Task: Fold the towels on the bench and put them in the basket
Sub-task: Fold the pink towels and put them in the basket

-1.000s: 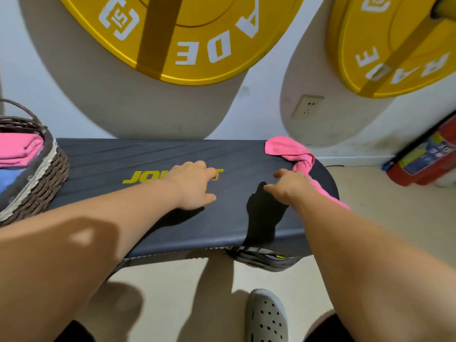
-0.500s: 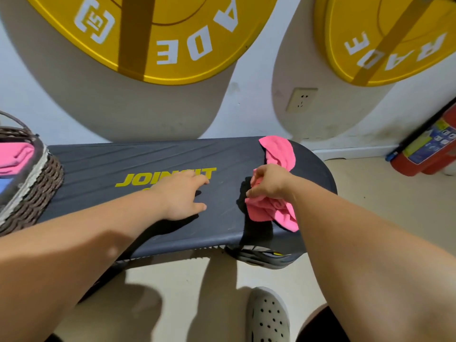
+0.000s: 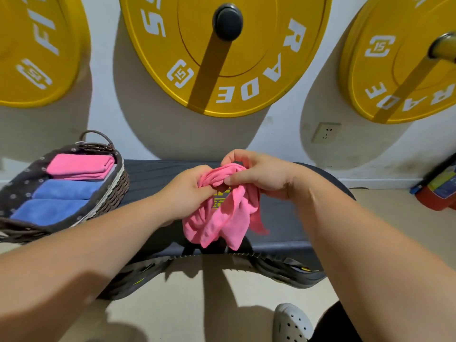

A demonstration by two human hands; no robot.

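Note:
A crumpled pink towel hangs bunched in the air over the middle of the dark bench. My left hand grips its upper left part and my right hand pinches its top from the right. The towel's loose ends droop toward the bench's front edge. On the bench's left end stands a woven basket holding a folded pink towel at the back and two folded blue towels in front of it.
Three yellow weight plates hang on the wall behind the bench. A wall socket sits to the right, and a red fire extinguisher lies on the floor at far right. My grey clog is on the floor below.
My right hand has pulled the pink towel from the bench's right end to the middle and lifted it. My left hand has left the bench and taken hold of the towel too.

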